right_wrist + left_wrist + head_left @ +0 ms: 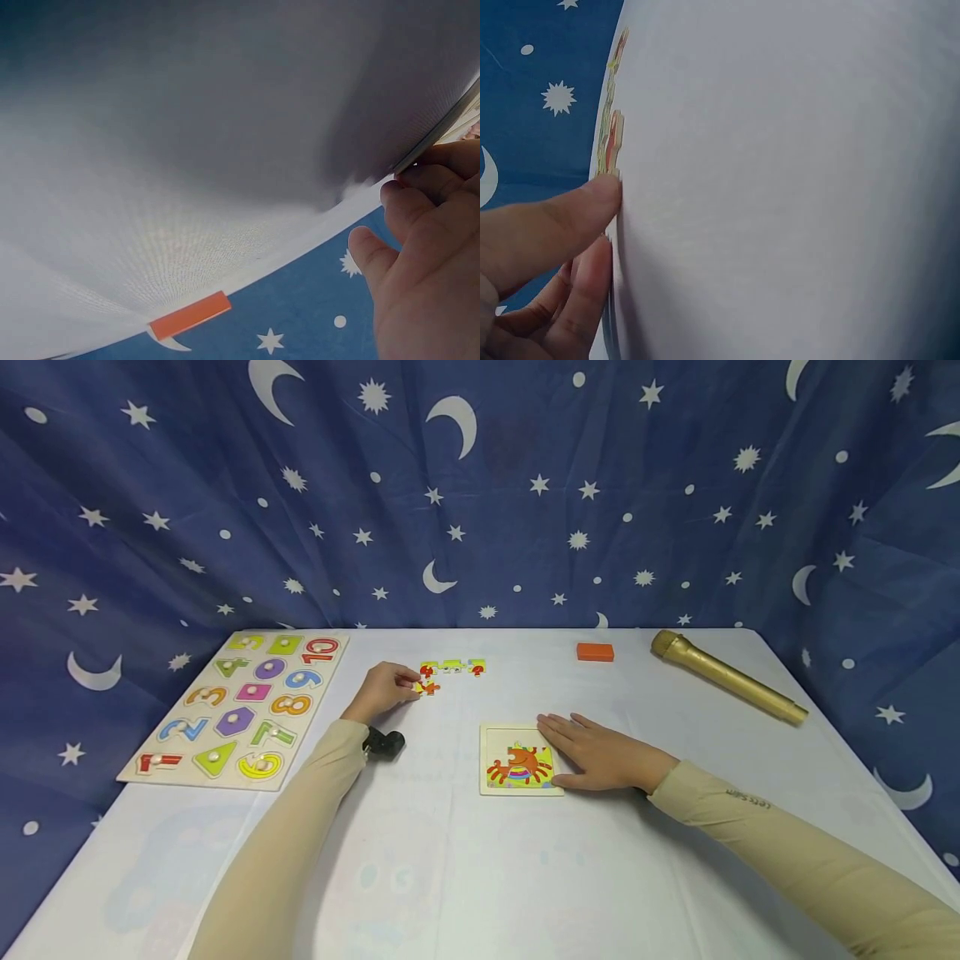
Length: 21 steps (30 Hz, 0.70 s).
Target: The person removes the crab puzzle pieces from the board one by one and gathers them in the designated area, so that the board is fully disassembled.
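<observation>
My left hand [384,691] is at the back of the table, its thumb and fingers pinching an orange and yellow jigsaw piece [428,688]. In the left wrist view the piece [614,142] stands out past the thumb tip, seen almost edge-on. Several other jigsaw pieces [453,666] lie in a row just beyond it. My right hand [603,756] lies with fingers stretched along the right side of a square puzzle tray [484,760], touching its frame. Inside the tray a partly assembled crab picture [521,767] fills the lower right; bare backing shows at the top and left.
A number-and-shape peg board [238,714] lies at the left. An orange block [595,652] sits near the back edge, and a golden microphone [727,677] lies at the back right. Behind the table hangs a blue star-and-moon curtain [487,510].
</observation>
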{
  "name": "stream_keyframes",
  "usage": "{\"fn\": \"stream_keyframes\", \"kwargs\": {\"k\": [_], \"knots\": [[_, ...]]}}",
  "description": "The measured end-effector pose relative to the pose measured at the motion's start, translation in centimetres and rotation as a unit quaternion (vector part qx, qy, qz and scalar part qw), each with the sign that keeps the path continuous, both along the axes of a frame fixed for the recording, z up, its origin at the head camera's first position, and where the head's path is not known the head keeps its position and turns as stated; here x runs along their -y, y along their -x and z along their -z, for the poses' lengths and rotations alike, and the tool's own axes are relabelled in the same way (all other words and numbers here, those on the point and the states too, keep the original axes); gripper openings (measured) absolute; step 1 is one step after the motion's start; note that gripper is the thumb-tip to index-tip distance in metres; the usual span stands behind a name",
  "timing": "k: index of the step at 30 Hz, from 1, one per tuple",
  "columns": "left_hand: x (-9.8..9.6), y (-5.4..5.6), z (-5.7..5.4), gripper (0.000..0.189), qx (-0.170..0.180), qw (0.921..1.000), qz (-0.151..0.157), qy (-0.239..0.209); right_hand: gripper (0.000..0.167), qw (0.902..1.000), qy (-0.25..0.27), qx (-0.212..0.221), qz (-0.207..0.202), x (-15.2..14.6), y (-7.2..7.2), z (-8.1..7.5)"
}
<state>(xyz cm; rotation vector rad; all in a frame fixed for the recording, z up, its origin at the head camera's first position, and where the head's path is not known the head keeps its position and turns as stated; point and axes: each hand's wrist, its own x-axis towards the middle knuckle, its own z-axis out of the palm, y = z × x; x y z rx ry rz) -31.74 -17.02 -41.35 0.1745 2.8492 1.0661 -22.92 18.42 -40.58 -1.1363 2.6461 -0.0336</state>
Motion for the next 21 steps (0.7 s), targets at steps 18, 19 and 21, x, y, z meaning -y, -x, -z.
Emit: {"fn": "stream_keyframes", "kwargs": {"k": [18,19,21], "knots": [[-0.1,0.74,-0.15,0.03,0.006,1.0,0.004,0.005,0.083,1.0,0.0,-0.003,0.0,-0.09,0.05,0.19],[-0.09,0.73,-0.15,0.03,0.006,1.0,0.005,0.005,0.084,1.0,-0.001,-0.003,0.0,-0.08,0.05,0.2],[-0.09,0.7,-0.16,0.03,0.007,1.0,0.005,0.004,0.084,1.0,0.0,-0.003,0.001,-0.08,0.03,0.2]]}}
